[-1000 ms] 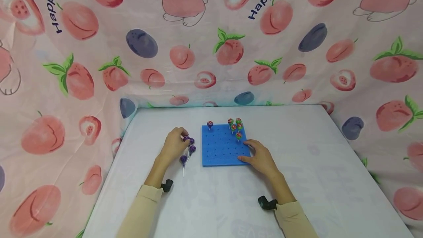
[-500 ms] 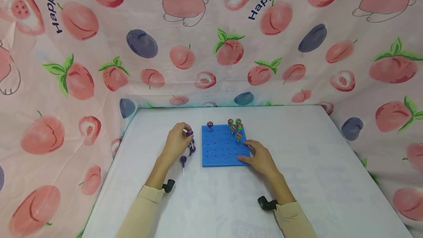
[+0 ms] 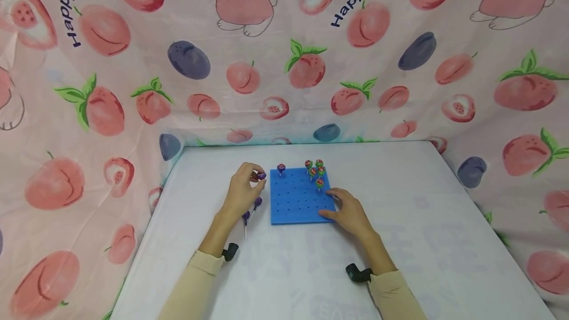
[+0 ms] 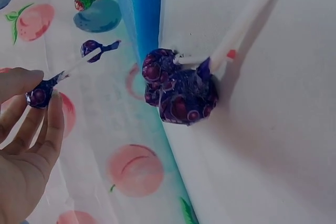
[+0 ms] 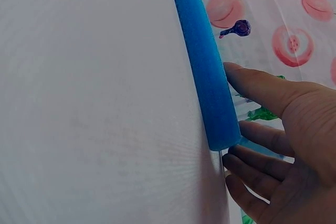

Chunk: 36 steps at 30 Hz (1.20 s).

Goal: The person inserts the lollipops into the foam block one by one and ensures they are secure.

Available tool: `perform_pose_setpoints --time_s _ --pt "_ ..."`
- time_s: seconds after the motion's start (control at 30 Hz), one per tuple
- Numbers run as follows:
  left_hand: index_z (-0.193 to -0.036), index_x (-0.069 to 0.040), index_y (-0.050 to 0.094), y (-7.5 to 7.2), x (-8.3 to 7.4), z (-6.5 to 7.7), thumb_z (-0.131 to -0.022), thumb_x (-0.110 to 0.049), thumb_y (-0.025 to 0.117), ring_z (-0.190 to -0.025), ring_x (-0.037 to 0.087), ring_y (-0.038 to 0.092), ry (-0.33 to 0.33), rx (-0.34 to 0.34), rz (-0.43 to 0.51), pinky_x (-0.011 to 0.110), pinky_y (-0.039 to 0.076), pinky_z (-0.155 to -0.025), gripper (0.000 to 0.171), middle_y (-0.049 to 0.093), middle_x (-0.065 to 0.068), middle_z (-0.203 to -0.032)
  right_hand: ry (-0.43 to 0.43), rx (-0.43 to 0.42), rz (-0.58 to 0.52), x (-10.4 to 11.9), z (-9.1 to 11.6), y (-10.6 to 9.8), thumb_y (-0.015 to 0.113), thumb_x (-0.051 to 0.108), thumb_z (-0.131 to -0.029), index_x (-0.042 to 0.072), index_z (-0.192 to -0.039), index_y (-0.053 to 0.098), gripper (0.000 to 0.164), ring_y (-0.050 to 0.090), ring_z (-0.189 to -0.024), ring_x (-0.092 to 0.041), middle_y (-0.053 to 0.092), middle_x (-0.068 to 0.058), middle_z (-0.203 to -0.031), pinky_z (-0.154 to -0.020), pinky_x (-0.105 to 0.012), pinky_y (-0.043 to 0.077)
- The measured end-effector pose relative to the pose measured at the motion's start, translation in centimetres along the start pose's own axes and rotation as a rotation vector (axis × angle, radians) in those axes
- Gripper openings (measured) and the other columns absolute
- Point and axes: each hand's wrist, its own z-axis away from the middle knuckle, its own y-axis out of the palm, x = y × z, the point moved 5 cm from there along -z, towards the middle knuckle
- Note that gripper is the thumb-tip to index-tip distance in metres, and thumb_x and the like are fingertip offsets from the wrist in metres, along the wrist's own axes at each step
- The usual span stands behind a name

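Observation:
My left hand [image 3: 242,191] pinches a purple-wrapped lollipop [image 3: 261,176] by its head, just left of the board; in the left wrist view the held lollipop [image 4: 39,96] has its stick pointing away from the fingertips. The blue foam board [image 3: 295,206] has rows of small holes. My right hand [image 3: 352,211] rests against the board's right side, thumb near the front corner and fingers along the edge. One purple lollipop [image 3: 281,167] stands upright at the back left of the board. Several green-and-red lollipops [image 3: 319,182] stand at its back right.
Two loose purple lollipops, a farther one [image 3: 258,202] and a nearer one [image 3: 246,216], lie on the white table [image 3: 284,270] beside my left wrist. A fruit-printed cloth [image 3: 266,53] hangs behind and at both sides of the table.
My left hand has lifted a purple lollipop off the loose group and moved it right, toward the board's back left. The right hand and board have stayed put.

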Motion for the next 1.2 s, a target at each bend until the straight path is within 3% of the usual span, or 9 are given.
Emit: perform_pose_setpoints --time_s 0.4,0.83,1.2 --pt "-0.116 -0.005 0.064 1.0 -1.8 -0.4 -0.092 0.001 0.077 -0.1 0.019 0.066 0.172 -0.002 0.04 0.033 0.059 -0.089 0.028 0.063 0.005 -0.114 -0.008 -0.002 0.001 -0.2 0.0 0.1 0.088 0.036 -0.085 0.007 -0.144 0.06 0.071 0.042 -0.147 -0.041 0.052 -0.017 -0.154 -0.119 -0.057 0.036" --pt "-0.114 -0.006 0.066 1.6 -3.0 -1.2 -0.091 0.001 0.078 -0.1 0.019 0.067 0.241 0.011 0.06 0.037 0.059 -0.089 0.027 0.065 0.004 -0.112 -0.009 -0.003 -0.003 -0.2 -0.1 0.0 0.088 0.038 -0.085 0.007 -0.143 0.061 0.071 0.043 -0.147 -0.04 0.052 -0.017 -0.154 -0.118 -0.058 0.038" --pt "-0.116 -0.006 0.067 2.6 -3.2 -1.8 -0.09 0.001 0.079 -0.103 0.017 0.065 0.279 0.037 0.072 0.041 0.059 -0.09 0.03 0.065 0.002 -0.116 -0.015 -0.011 -0.003 -0.2 -0.1 -0.1 0.088 0.038 -0.085 0.007 -0.143 0.061 0.071 0.043 -0.147 -0.041 0.053 -0.018 -0.153 -0.118 -0.058 0.037"
